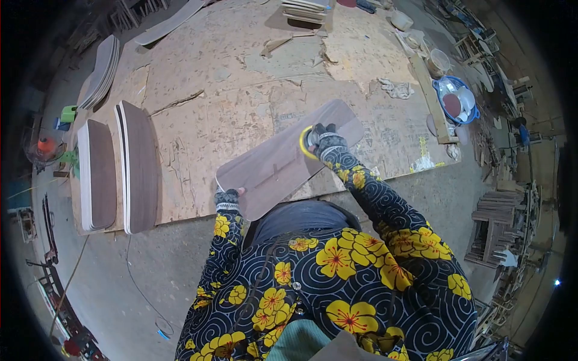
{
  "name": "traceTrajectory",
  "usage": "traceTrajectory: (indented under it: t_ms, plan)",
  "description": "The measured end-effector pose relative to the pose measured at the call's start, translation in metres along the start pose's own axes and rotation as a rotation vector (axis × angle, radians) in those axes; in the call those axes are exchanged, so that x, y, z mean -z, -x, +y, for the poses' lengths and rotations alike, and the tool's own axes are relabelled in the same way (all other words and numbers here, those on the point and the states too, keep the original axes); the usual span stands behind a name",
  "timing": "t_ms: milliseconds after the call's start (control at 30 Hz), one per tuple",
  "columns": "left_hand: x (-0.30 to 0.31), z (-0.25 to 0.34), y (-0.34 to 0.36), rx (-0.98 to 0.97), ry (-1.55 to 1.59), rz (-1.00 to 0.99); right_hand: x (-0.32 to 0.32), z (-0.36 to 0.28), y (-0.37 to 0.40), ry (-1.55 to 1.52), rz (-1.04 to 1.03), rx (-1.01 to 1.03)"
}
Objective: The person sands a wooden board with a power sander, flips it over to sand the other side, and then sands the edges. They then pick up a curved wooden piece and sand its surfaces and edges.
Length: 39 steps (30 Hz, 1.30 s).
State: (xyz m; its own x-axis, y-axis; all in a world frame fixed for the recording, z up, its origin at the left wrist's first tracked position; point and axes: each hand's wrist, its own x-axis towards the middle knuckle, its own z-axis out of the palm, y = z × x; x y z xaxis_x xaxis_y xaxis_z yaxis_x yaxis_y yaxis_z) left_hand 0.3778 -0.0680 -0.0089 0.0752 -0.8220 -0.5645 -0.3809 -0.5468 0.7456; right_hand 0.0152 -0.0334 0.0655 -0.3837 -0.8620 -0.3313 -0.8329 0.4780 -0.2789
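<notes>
A long brown wooden board [283, 162] with rounded corners lies slanted across the near edge of the table. At its near left end, my left hand [229, 197], in a grey patterned fingerless glove, grips the edge with the thumb on top; the other fingers are hidden. My right hand [326, 137], gloved alike, is closed around a round yellow-rimmed tool [306, 142] on the board's upper face, right of its middle. The underside of this tool is hidden, so its exact kind does not show.
Curved board stacks stand on the left of the worktable [217, 114]: a near stack [99, 174], a second stack [141, 168] and a farther one [103, 72]. More boards [304, 12] lie at the back. On the right are a wooden strip [435, 99] and a blue basin [441, 90].
</notes>
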Motion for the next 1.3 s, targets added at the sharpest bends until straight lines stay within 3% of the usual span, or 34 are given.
traceTrajectory:
  t_ms: [33, 167, 267, 367, 400, 500, 633, 667, 767, 833, 867, 967, 1000, 1100, 1233, 1267, 1300]
  plan:
    - [0.001, -0.002, -0.002, 0.021, -0.039, 0.008, 0.002, -0.003, 0.004, 0.001, -0.007, 0.049]
    - [-0.004, 0.004, 0.009, -0.034, -0.016, 0.031, -0.006, 0.026, -0.068, 0.018, 0.068, -0.226]
    - [-0.008, 0.024, 0.025, -0.035, -0.019, 0.089, 0.011, 0.025, -0.083, -0.036, 0.205, -0.307]
    - [-0.008, 0.028, 0.033, -0.047, 0.098, 0.034, 0.007, 0.000, -0.073, -0.055, 0.178, -0.270]
    - [-0.006, 0.036, 0.042, -0.055, 0.236, 0.003, 0.013, -0.010, -0.057, -0.013, 0.100, -0.161]
    - [-0.006, 0.035, 0.042, -0.117, 0.150, 0.019, 0.010, -0.014, -0.045, -0.062, 0.084, -0.098]
    - [-0.008, 0.036, 0.045, -0.081, 0.136, 0.039, 0.009, 0.004, -0.074, -0.111, 0.130, -0.214]
    - [-0.008, 0.037, 0.044, -0.074, 0.105, 0.040, 0.001, 0.010, -0.077, 0.089, 0.146, 0.004]
    - [-0.009, 0.035, 0.040, -0.062, 0.088, 0.037, -0.022, -0.022, -0.073, -0.096, 0.040, -0.196]
    - [-0.008, 0.036, 0.041, -0.069, 0.166, 0.035, -0.002, -0.052, -0.035, -0.030, -0.067, -0.080]
    - [-0.005, 0.040, 0.039, 0.043, 0.048, 0.030, 0.008, -0.062, -0.026, -0.001, -0.115, -0.018]
    - [-0.005, 0.024, 0.032, -0.088, 0.052, 0.051, -0.007, -0.038, -0.049, -0.071, -0.017, -0.005]
    - [-0.006, 0.016, 0.027, -0.079, 0.077, 0.050, -0.007, -0.029, -0.066, -0.078, 0.011, -0.095]
    - [-0.007, 0.013, 0.024, -0.076, 0.023, 0.096, 0.015, -0.009, -0.061, -0.120, 0.230, -0.104]
    - [-0.002, 0.009, 0.014, -0.053, -0.016, 0.084, -0.026, -0.023, -0.086, -0.091, 0.039, -0.073]
    - [-0.002, 0.019, 0.022, 0.007, -0.026, 0.100, 0.005, -0.059, -0.053, -0.121, -0.042, -0.159]
    - [-0.001, 0.019, 0.021, -0.013, -0.041, 0.091, 0.024, -0.083, -0.027, -0.095, -0.094, -0.096]
